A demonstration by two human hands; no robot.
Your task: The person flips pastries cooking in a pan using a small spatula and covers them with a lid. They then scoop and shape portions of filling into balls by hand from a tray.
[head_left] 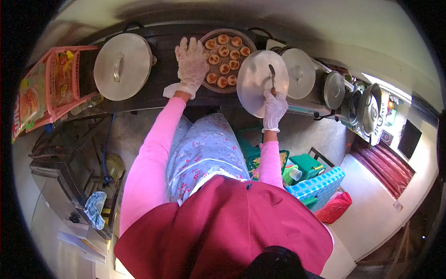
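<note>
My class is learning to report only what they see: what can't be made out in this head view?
All in the head view:
- Part of the pan: hidden by the left hand and metal disc.
- Dark-tipped piece at the right hand: too small to identify.
- Beneath the leftmost lid: covered by it.
- Feet: hidden by clothing.

A pan (215,68) with round cakes (223,51) in it sits at top centre; left of it lie a broad lid (107,69), then a basket (48,86); right of it, a middle lid (301,80), then a smaller lid (332,91).
</note>
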